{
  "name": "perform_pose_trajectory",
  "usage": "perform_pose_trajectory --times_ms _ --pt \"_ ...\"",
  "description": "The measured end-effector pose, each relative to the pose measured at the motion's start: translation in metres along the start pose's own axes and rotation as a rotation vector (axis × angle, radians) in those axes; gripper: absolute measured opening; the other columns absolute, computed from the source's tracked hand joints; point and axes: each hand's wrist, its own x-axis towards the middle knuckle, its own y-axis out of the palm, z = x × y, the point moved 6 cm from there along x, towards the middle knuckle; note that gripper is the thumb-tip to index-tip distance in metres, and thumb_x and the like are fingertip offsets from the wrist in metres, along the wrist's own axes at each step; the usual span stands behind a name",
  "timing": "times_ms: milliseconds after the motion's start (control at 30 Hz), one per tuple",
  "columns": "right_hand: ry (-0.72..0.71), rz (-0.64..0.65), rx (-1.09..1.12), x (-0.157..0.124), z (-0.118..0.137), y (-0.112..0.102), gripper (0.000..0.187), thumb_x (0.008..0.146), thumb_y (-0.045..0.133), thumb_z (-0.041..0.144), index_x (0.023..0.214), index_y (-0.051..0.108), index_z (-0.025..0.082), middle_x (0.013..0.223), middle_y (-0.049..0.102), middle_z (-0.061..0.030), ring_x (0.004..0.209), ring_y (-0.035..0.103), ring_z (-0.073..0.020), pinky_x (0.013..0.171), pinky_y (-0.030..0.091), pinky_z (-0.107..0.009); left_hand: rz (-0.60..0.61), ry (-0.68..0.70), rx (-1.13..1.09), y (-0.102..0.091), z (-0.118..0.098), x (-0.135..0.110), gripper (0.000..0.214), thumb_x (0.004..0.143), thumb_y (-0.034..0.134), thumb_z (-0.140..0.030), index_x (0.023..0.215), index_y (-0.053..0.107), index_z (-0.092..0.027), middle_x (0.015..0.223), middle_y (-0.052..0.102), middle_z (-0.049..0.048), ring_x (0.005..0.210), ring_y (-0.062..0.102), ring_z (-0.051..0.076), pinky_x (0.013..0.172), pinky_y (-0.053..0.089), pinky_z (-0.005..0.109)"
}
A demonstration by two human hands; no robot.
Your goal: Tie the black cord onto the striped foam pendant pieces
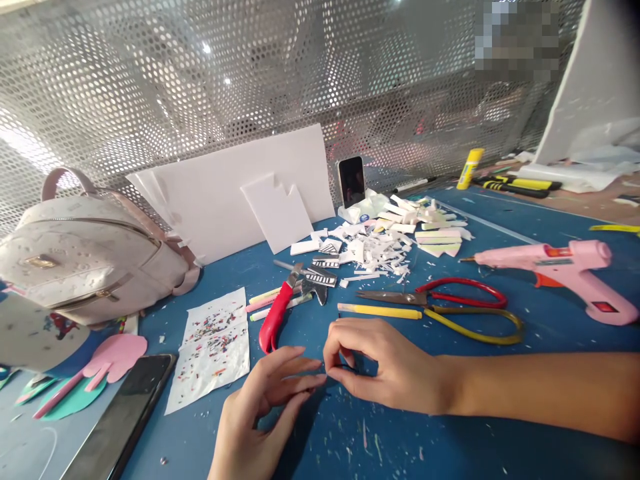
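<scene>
Above the blue tabletop, my left hand has its thumb and fingers drawn together in a pinch. Facing it, my right hand is also pinched, its fingertips almost touching those of the left. A thin dark piece shows by the right fingers, too small to name; what either hand holds cannot be made out. Just beyond the left hand lie red-handled pliers. Past the right hand are a yellow marker and scissors with one red and one yellow handle loop. Black-and-white striped pieces lie by the pliers.
A paper sheet with coloured bits and a phone lie left, near a backpack. White foam scraps are heaped behind, with a second phone upright. A pink glue gun rests right; a glue stick stands behind.
</scene>
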Motion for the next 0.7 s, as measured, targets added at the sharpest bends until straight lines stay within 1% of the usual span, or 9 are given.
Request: perform_pose_trajectory --times_ms 167,500,700 --pt "0.006 0.010 -0.010 0.0007 -0.0007 0.0005 0.005 0.089 0.060 0.014 0.087 0.058 0.018 0.080 0.058 0.0023 0.069 0.047 -0.0095 0.063 0.039 -0.023 -0.006 -0.002 -0.026 0.0004 0.0011 -0.0009 0.035 0.092 0.066 -0.021 0.125 0.059 -0.031 0.110 0.078 0.0035 0.095 0.077 0.020 0.090 0.061 0.025" --pt "0.010 0.040 -0.023 0.0011 -0.0029 0.0034 0.004 0.088 0.059 0.015 0.087 0.058 0.018 0.081 0.060 0.0021 0.071 0.049 -0.0102 0.065 0.040 -0.024 0.035 -0.021 -0.056 0.0006 0.0048 -0.0007 0.036 0.093 0.063 -0.017 0.127 0.056 -0.027 0.111 0.077 0.0053 0.101 0.075 0.020 0.092 0.059 0.024" --pt "0.008 0.039 -0.019 0.0009 -0.0028 0.0032 0.004 0.087 0.060 0.014 0.087 0.058 0.018 0.081 0.060 0.0018 0.070 0.049 -0.0103 0.064 0.040 -0.024 0.031 -0.044 -0.071 0.0012 0.0042 0.0001 0.036 0.092 0.064 -0.019 0.126 0.055 -0.029 0.110 0.077 0.0037 0.099 0.076 0.019 0.091 0.059 0.023"
